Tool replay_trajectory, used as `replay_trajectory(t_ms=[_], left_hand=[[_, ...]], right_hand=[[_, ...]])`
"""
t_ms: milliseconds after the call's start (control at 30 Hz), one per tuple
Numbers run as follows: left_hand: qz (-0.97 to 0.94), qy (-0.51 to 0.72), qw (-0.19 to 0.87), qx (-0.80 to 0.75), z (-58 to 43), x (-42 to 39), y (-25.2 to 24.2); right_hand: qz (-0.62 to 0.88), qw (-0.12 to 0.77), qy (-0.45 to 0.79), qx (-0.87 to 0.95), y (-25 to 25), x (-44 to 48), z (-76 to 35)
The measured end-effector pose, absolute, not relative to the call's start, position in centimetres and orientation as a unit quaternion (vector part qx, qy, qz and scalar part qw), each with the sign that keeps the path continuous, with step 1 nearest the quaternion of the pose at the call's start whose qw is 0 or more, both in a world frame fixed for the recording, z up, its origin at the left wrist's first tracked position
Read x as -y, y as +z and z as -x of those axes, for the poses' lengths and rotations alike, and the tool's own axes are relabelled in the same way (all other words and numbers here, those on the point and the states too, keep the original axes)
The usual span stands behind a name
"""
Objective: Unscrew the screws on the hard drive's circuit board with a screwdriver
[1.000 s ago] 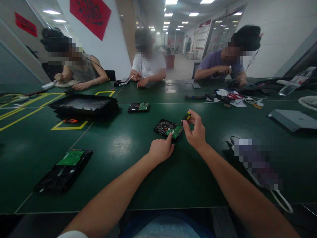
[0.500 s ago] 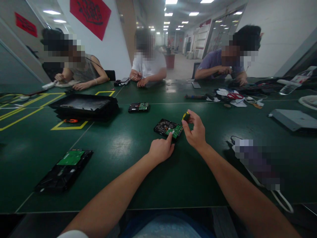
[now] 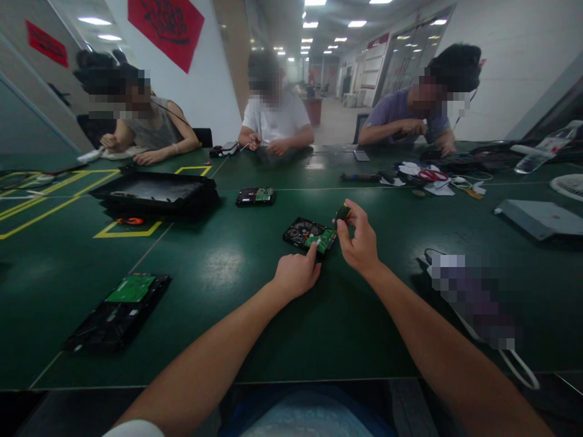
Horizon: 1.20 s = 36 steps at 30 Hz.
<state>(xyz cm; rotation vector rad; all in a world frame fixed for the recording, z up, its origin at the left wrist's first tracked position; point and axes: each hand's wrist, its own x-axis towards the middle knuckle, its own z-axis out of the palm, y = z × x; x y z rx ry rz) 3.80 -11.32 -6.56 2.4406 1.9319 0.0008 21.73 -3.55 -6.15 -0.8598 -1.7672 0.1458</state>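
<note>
Head view. Steadied the hard drive (image 3: 306, 232) with the left hand (image 3: 296, 274): fingers curled, index finger pressed on the near edge beside the green circuit board (image 3: 322, 240). Pinched the screwdriver (image 3: 343, 212) by its black-and-yellow handle between thumb and fingertips of the right hand (image 3: 362, 243), handle uppermost, shaft pointed down at the board's right corner; tip hidden behind the hand. Found the drive flat on the green table (image 3: 218, 267), board side up, just ahead of both hands.

Judged the work as not far along: board seated flat on the drive, not lifted; made out no loose screws beside it, though such parts too small to tell for certain. Judged as left: at least the screw under the tool, and any others on the board.

Noted a second drive (image 3: 255, 195) farther off, untouched, beside a black tray (image 3: 155, 194); an opened device (image 3: 118, 312) at near left. Noted three other people seated opposite, hands on own work.
</note>
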Motion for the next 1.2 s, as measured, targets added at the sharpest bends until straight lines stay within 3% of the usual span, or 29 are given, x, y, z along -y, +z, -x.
replay_trajectory(t_ms=[1200], left_hand=[[-0.792,0.016,-0.003,-0.61,-3.59,11.26,-7.01]], right_hand=[[0.373,0.566,0.039,0.734,-6.13,3.54,-21.75]])
